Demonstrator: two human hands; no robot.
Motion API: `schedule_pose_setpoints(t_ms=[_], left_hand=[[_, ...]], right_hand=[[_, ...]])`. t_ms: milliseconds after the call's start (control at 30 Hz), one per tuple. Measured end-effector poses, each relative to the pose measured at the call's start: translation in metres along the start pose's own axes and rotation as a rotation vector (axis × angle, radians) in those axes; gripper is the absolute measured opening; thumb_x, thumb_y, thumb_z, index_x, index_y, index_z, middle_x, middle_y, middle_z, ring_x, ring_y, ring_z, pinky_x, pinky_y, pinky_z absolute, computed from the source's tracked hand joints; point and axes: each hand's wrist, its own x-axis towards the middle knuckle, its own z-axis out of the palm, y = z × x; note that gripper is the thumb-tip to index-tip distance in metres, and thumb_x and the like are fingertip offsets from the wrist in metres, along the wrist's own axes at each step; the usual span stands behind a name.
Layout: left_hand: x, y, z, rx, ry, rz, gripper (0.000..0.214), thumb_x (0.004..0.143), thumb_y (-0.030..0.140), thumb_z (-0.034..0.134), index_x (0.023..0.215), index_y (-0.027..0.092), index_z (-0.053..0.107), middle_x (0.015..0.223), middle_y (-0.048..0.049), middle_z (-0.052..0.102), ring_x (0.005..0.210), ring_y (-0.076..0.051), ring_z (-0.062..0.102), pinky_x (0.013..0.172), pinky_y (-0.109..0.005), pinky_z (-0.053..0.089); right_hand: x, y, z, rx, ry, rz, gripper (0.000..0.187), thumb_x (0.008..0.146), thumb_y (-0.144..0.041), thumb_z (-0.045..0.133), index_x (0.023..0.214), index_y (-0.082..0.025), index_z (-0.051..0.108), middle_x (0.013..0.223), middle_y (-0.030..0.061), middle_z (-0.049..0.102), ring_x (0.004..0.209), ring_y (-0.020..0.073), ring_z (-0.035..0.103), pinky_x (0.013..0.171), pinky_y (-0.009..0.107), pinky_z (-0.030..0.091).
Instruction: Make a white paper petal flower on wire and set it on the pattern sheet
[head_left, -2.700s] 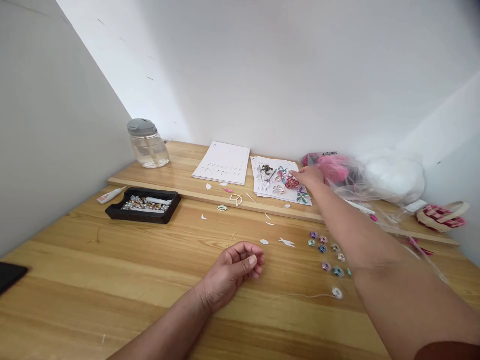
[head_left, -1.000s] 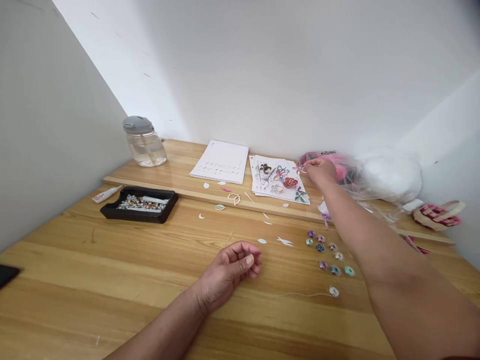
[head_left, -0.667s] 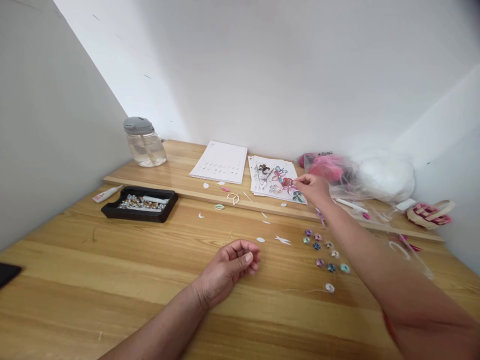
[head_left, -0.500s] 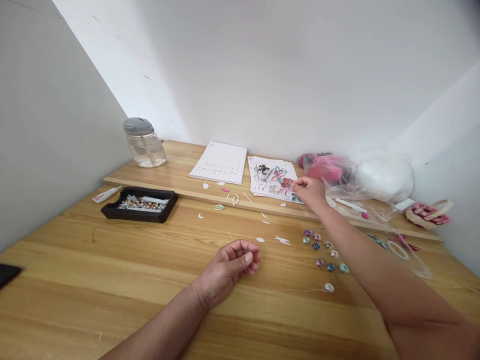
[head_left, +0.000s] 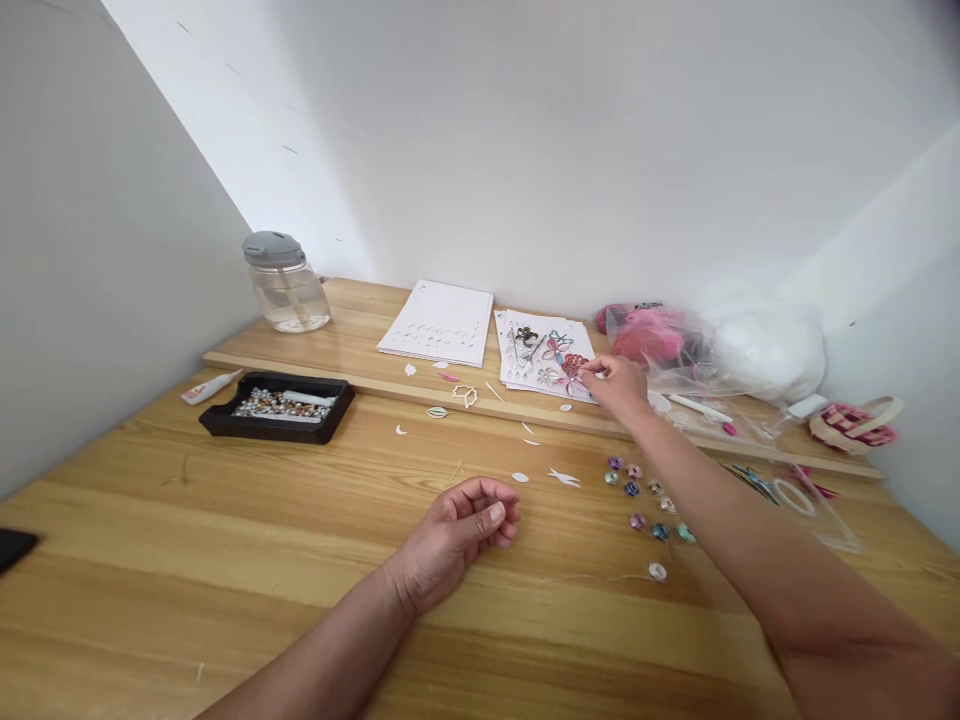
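Observation:
My left hand (head_left: 461,530) rests on the wooden table (head_left: 225,520), fingers curled loosely inward, and nothing shows in it. My right hand (head_left: 619,386) reaches far across to a stack of white sheets (head_left: 544,355) bearing coloured quilled flowers. Its fingers are pinched together at the sheets' right edge, by a red flower (head_left: 574,364); what they hold is too small to tell. Several small rolled paper coils (head_left: 646,500) lie under my right forearm.
A white stencil sheet (head_left: 440,322) and a lidded clear jar (head_left: 283,283) stand on the raised back ledge. A black tray of beads (head_left: 276,406) and a glue tube (head_left: 208,387) lie left. Plastic bags with pink and white material (head_left: 712,345) and a small basket (head_left: 855,425) are at right.
My right hand drew back from the pink bag at the right and came down to the right edge of the flower sheets. The left hand has stayed put.

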Motion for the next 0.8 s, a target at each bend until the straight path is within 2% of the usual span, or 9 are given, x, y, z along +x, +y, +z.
schedule_pose_setpoints(t_ms=[133, 333, 533, 800], left_hand=[[0.000, -0.001, -0.001, 0.006, -0.007, 0.001, 0.024, 0.080, 0.028, 0.072, 0.098, 0.015, 0.066, 0.093, -0.0070, 0.062, 0.078, -0.012, 0.058, 0.073, -0.026, 0.043], [0.000, -0.001, -0.001, 0.016, -0.007, 0.000, 0.022, 0.081, 0.027, 0.070, 0.099, 0.015, 0.065, 0.094, -0.0070, 0.062, 0.079, -0.012, 0.058, 0.075, -0.026, 0.043], [0.000, 0.000, 0.000, 0.017, -0.005, -0.002, 0.022, 0.081, 0.027, 0.071, 0.098, 0.015, 0.065, 0.094, -0.0067, 0.062, 0.078, -0.012, 0.058, 0.074, -0.026, 0.043], [0.001, -0.002, -0.001, 0.001, -0.003, 0.004, 0.023, 0.080, 0.027, 0.072, 0.098, 0.015, 0.065, 0.093, -0.0062, 0.062, 0.077, -0.011, 0.058, 0.072, -0.025, 0.043]], right_hand=[[0.008, 0.001, -0.016, -0.009, -0.069, 0.041, 0.021, 0.075, -0.039, 0.066, 0.085, -0.023, 0.076, 0.082, 0.0030, 0.072, 0.076, 0.0207, 0.063, 0.072, 0.031, 0.045], [0.013, 0.003, -0.032, -0.026, -0.150, 0.063, 0.018, 0.077, -0.035, 0.065, 0.083, -0.022, 0.075, 0.077, 0.0006, 0.073, 0.070, 0.0170, 0.064, 0.062, 0.027, 0.043], [0.008, 0.001, -0.019, -0.118, -0.165, 0.016, 0.018, 0.073, -0.038, 0.069, 0.082, -0.024, 0.075, 0.081, 0.0008, 0.073, 0.074, 0.0191, 0.064, 0.065, 0.028, 0.043], [0.004, -0.001, -0.008, -0.255, -0.112, -0.031, 0.011, 0.075, -0.030, 0.064, 0.072, -0.024, 0.073, 0.080, 0.0040, 0.073, 0.081, 0.0262, 0.064, 0.072, 0.034, 0.043]])
